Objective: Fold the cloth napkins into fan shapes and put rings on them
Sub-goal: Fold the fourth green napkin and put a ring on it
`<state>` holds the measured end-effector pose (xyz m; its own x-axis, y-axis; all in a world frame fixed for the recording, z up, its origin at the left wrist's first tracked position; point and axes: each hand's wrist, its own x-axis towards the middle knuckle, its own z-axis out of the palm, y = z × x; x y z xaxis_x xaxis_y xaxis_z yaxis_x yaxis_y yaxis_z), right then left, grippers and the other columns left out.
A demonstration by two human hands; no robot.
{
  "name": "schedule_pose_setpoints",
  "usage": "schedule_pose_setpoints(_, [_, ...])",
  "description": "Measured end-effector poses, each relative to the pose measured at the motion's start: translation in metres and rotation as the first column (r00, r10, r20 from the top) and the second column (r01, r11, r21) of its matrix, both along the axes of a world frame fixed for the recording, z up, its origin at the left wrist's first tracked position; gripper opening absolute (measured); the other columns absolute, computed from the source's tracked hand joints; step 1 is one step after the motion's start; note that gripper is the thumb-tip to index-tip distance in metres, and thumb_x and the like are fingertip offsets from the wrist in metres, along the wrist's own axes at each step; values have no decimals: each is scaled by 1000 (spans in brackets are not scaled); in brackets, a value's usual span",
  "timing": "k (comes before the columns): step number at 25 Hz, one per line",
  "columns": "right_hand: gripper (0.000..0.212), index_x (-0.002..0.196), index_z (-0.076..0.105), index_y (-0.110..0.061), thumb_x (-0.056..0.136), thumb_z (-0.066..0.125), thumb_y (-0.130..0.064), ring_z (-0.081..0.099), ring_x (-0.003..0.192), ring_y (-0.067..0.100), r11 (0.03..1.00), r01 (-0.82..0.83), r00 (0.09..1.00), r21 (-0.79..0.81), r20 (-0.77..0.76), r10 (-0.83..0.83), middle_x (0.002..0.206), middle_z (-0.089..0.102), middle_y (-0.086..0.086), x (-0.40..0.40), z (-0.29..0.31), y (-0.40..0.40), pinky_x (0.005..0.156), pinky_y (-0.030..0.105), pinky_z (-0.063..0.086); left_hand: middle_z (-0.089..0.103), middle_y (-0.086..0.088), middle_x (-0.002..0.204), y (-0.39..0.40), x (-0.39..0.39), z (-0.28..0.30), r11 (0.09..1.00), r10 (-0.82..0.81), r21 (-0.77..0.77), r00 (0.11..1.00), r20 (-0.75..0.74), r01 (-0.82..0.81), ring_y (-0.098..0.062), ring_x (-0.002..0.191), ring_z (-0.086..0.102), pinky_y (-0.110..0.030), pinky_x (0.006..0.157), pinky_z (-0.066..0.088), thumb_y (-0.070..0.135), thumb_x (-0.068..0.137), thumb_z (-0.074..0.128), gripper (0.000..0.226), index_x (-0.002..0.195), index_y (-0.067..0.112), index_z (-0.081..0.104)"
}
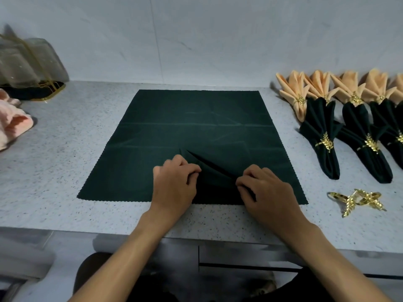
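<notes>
Two bare forearms entered from the lower edge and reached over the near rim of the counter [65, 149]. The counter, grey and speckled, carried everything else. A dark green napkin [192, 127] lay spread flat at its centre, creased, with its near edge close to the counter's rim. Near the middle of that edge a raised pleat [213, 171] ran between the hands. The left hand [174, 184] pinched the pleat's left end with curled fingers; the right hand [266, 188] pinched its right end likewise. To the right, well apart from the napkin, folded green fans [322, 136] lay in a row, each bound by a gold leaf ring, with peach fans [298, 94] behind them, also ringed. The row ran off the right edge, so its count could not be told. At far left sat a sheer gold-trimmed bag [28, 59] and, nearer, a crumpled pink cloth [13, 120]. Loose gold rings [357, 199], probably three, lay tangled near the napkin's right near corner.
</notes>
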<state>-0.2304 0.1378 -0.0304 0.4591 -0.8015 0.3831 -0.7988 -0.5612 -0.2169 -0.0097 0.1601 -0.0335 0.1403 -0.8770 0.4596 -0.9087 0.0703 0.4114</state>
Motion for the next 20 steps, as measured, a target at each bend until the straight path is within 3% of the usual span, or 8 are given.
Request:
schedule_pose_setpoints(3, [15, 84, 70, -19, 84, 61, -31, 51, 88, 20, 987, -62, 991, -151, -128, 43, 96, 56, -5, -3, -1, 2, 71, 36, 45, 48, -1, 70, 3, -12, -1, 1000, 0, 7, 953, 303, -2, -20, 64, 39, -31, 59, 25, 2, 71, 68, 14, 64, 14, 67])
schedule_pose_setpoints(7, [6, 72, 61, -14, 77, 64, -13, 50, 67, 23, 954, -101, 968, -281, -250, 29, 70, 54, 2, 11, 0, -2, 68, 36, 41, 47, 0, 57, 4, -16, -3, 996, -27, 90, 962, 272, 2, -17, 50, 38, -30, 52, 26, 4, 74, 66, 21, 59, 14, 56])
schedule_pose_setpoints(10, [11, 76, 57, -15, 78, 61, -4, 45, 55, 22, 949, -97, 973, -299, -231, 27, 61, 50, 1, 21, 3, 3, 64, 35, 35, 57, -3, 67, -2, -12, 1, 992, -37, 125, 967, 253, 5, -23, 58, 50, -35, 54, 40, 15, 86, 53, 17, 78, 11, 68])
schedule_pose_setpoints(12, [14, 77, 57, -15, 76, 62, -2, 46, 51, 21, 962, -32, 991, -270, -137, -5, 58, 52, 1, 35, 5, 26, 62, 34, 36, 65, -4, 88, -13, -9, 12, 978, -115, 198, 968, 221, 71, -26, 77, 57, -42, 71, 48, 25, 94, 41, 33, 103, 15, 71])
schedule_pose_setpoints(15, [14, 73, 58, -16, 73, 70, -8, 48, 48, 18, 993, 40, 999, -108, 23, -38, 55, 55, 0, 71, 5, 65, 56, 31, 37, 60, -6, 111, -35, -9, 29, 889, -344, 385, 917, 201, 249, -25, 99, 51, -43, 89, 46, 35, 99, 48, 33, 127, 26, 64])
schedule_pose_setpoints(17, [11, 73, 61, -20, 83, 64, -21, 48, 53, 14, 1000, -1, 991, -5, 130, 2, 60, 59, -4, 81, 6, 73, 57, 30, 39, 54, -5, 113, -43, -16, 34, 854, -432, 440, 850, 301, 278, -22, 100, 47, -38, 89, 46, 31, 99, 51, 33, 131, 27, 60])
schedule_pose_setpoints(19, [16, 76, 64, -23, 88, 56, -31, 49, 61, 11, 994, -92, 984, 55, 157, 82, 68, 63, -9, 61, 15, 62, 63, 31, 41, 55, -4, 104, -38, -28, 32, 894, -406, 356, 827, 389, 271, -18, 90, 48, -31, 80, 45, 21, 98, 47, 29, 120, 22, 65])
schedule_pose_setpoints(20, [16, 81, 66, -25, 87, 55, -35, 51, 67, 10, 985, -152, 979, 82, 147, 139, 75, 65, -12, 41, 19, 54, 67, 31, 43, 56, -4, 99, -29, -33, 27, 906, -385, 321, 850, 359, 275, -17, 85, 49, -29, 77, 45, 18, 98, 45, 26, 112, 19, 66])
